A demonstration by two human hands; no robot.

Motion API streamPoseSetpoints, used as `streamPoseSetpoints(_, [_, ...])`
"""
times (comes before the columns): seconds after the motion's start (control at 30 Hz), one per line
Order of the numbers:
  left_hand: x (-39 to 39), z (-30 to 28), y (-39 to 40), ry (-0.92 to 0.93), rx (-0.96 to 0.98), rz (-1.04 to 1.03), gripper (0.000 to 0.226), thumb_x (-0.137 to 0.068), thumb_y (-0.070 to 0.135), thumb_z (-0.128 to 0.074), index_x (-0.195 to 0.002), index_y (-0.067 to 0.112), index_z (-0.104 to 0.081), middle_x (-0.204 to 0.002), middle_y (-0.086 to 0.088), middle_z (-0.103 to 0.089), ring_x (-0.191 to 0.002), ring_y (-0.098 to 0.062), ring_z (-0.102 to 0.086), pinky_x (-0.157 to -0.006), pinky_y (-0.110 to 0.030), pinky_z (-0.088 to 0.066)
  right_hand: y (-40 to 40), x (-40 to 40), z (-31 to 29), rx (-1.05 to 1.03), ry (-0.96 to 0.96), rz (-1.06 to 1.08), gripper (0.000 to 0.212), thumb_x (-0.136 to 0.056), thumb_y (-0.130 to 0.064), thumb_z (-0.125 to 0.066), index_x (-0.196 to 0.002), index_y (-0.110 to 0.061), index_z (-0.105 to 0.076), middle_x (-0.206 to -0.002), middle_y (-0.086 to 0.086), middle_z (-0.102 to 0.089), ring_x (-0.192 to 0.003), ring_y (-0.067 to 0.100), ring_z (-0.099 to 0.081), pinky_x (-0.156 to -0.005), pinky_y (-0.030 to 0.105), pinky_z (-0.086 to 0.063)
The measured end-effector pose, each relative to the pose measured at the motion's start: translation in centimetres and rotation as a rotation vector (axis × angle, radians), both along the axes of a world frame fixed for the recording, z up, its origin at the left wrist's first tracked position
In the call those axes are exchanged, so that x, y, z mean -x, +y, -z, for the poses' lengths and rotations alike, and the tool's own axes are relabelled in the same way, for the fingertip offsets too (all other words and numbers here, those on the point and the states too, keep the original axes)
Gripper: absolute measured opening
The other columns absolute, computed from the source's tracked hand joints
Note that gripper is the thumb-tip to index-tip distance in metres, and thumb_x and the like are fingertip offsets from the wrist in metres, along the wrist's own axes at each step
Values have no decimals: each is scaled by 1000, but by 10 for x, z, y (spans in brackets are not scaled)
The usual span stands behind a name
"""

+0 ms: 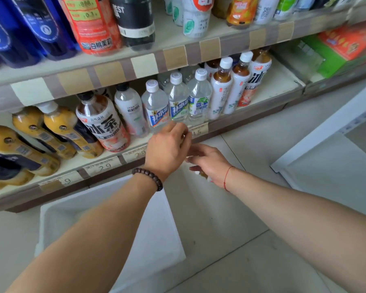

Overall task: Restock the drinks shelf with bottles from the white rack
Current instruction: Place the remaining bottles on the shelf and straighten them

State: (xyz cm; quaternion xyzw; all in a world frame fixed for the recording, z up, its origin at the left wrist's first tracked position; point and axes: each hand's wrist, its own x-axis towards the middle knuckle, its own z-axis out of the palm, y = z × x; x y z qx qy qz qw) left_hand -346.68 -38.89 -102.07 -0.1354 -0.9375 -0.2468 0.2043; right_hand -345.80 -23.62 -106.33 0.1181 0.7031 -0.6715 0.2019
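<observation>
Both forearms reach: left hand [167, 146] relaxed by water bottles [178, 100] at twelve; right hand's [209, 163] grip unclear. Placement seems finished; next, fetch another.

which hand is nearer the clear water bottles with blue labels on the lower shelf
Left. The left hand reaches up at the base of the clear water bottles; the right hand is lower, below the shelf edge.

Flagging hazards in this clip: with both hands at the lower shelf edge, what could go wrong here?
1. The left hand reaches the base of the clear bottles, which stand close together at the shelf edge; a nudge may topple one.
2. The right hand seems to hold something small, blurred; it might slip.
</observation>
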Motion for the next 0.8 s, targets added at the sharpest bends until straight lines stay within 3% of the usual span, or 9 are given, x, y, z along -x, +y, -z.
streamPoseSetpoints(0.1, [-12,26,18,-212,14,168,16,-99,34,-64,-95,20,-72,-94,4,-67,-78,-25,-68,-68,-41,-58,53,-5,23,-430,69,72,30,-95,1,-64,-94,-22,-82,-101,1,-82,-99,23,-76,-95,38,-63])
streamPoseSetpoints(0.2, [-20,46,38,-524,-24,239,9,-97,30,-72,-95,24,-78,-92,13,-66,-79,-14,-68,-78,-32,-55,105,-9,39,-948,115,-276,37,-90,-15,-69,-123,-29,-76,-130,-2,-72,-128,26,-64,-103,35,-54])
streamPoseSetpoints(0.27, [-25,59,47,-675,-71,194,7,-96,28,-73,-96,26,-79,-85,18,-65,-72,-5,-64,-71,-25,-51,124,-17,53,-1139,51,-597,72,-81,-39,-80,-149,-42,-56,-150,-5,-56,-143,28,-47,-111,41,-46])
streamPoseSetpoints(0.3, [-27,66,49,-729,-79,170,8,-97,28,-72,-97,25,-80,-84,17,-66,-72,-6,-63,-69,-23,-51,129,-21,62,-1170,30,-670,86,-78,-45,-82,-156,-44,-46,-155,-5,-50,-146,28,-43,-112,42,-45])
streamPoseSetpoints(0.37, [-32,74,51,-804,-72,151,10,-97,29,-72,-99,25,-80,-92,13,-71,-82,-14,-69,-76,-26,-56,127,-27,76,-1210,59,-688,94,-79,-41,-83,-161,-40,-37,-157,-2,-47,-145,30,-44,-111,42,-45])
streamPoseSetpoints(0.43, [-36,77,50,-866,-47,146,11,-97,30,-70,-101,25,-80,-102,10,-75,-93,-16,-71,-83,-28,-58,123,-28,88,-1286,107,-656,86,-82,-36,-84,-156,-27,-41,-150,5,-52,-139,33,-50,-107,42,-47])
streamPoseSetpoints(0.57, [-43,79,43,-950,-16,102,15,-99,34,-67,-103,24,-78,-111,7,-76,-92,-15,-71,-82,-29,-59,115,-23,103,-1302,30,-566,71,-87,-36,-84,-141,-10,-47,-141,15,-60,-130,36,-58,-104,41,-49])
streamPoseSetpoints(0.7, [-36,71,32,-963,0,29,22,-99,40,-65,-106,22,-75,-112,3,-75,-96,-18,-71,-85,-34,-60,106,-17,99,-1148,-86,-405,58,-85,-20,-78,-132,-13,-44,-132,13,-64,-122,34,-66,-94,36,-54])
streamPoseSetpoints(0.8, [-30,58,29,-991,18,-6,34,-101,45,-62,-117,16,-71,-117,-3,-72,-99,-22,-68,-81,-31,-56,95,-19,85,-917,-93,-291,67,-74,-15,-84,-127,-15,-43,-126,9,-57,-114,31,-64,-87,33,-54])
